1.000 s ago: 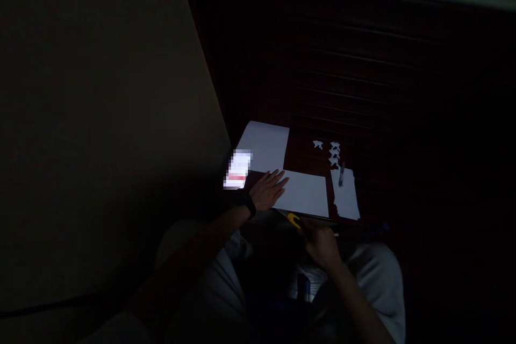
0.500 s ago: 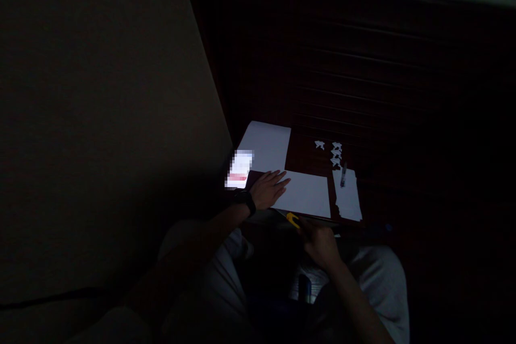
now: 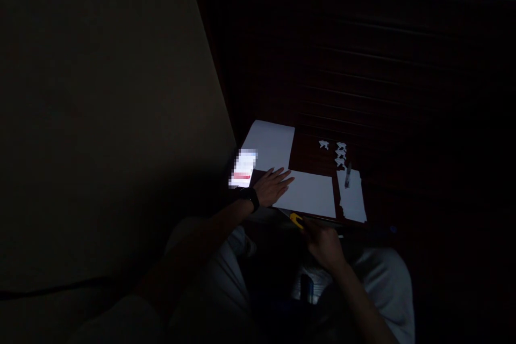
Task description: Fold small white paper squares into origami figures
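The scene is very dark. My left hand (image 3: 273, 186) lies flat with its fingers spread on the left edge of a white sheet of paper (image 3: 310, 194) on a dark wooden board (image 3: 312, 157). A black watch sits on that wrist. My right hand (image 3: 322, 242) is closed around a yellow-tipped tool (image 3: 297, 220), perhaps a cutter, just below the board's near edge. Several small white paper cut-outs (image 3: 337, 153) lie at the board's far right, and a pen (image 3: 347, 176) rests on a torn white sheet (image 3: 352, 196).
A second white sheet (image 3: 272, 143) lies at the board's far left, beside a bright, blurred-out screen (image 3: 243, 169). My lap in light trousers (image 3: 226, 274) is below the board. A dark slatted wooden surface (image 3: 382, 75) fills the background, and a plain wall (image 3: 100, 118) stands on the left.
The view has drifted slightly, so everything sits a little further right. Both hands keep their places and grips.
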`<state>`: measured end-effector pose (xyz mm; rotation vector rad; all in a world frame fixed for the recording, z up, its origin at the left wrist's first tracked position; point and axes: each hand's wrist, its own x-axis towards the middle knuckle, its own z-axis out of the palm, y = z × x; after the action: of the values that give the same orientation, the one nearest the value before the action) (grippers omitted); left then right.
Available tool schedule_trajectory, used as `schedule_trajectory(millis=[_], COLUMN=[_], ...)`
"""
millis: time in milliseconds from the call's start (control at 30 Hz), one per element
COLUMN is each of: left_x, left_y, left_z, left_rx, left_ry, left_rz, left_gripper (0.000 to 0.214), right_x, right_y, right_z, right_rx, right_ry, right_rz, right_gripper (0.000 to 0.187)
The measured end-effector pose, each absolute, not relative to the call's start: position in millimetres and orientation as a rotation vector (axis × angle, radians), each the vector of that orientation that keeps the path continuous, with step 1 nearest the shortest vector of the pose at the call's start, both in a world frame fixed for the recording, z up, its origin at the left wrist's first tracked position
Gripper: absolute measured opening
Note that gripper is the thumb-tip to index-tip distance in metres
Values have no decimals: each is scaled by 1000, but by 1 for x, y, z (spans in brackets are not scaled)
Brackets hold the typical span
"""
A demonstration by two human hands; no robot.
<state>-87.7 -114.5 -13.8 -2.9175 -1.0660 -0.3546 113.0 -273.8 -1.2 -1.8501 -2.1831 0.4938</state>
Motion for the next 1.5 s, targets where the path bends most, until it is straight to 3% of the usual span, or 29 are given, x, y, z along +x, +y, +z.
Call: schedule_trajectory(millis=[767,1033,1167,1333,1500], left_x=[-89,-89,-89,-72,-48], left_y=[-112,-112,-109,-130,-168], left_z=[-19,-20,-17,-6,-10], left_rx=[-2908,-2910,-2902,-2908,-3009], left_ry=[-1080,-1051,-1037,-1013,-824], left_rz=[-372,-390,-424,-517,-501], left_gripper=[45,44,44,45,63], right_x=[94,107,139,206,233], right_y=[-273,-310,-304,-264,-215], right_z=[2,-4,6,19,14], right_rx=[-1906,-1682,-1760,-2165,-2505], right_ry=[-2185,-2146,-1808,-1454,-1266], right_rz=[525,647,472,82,-43], right_gripper=[38,36,38,46,51])
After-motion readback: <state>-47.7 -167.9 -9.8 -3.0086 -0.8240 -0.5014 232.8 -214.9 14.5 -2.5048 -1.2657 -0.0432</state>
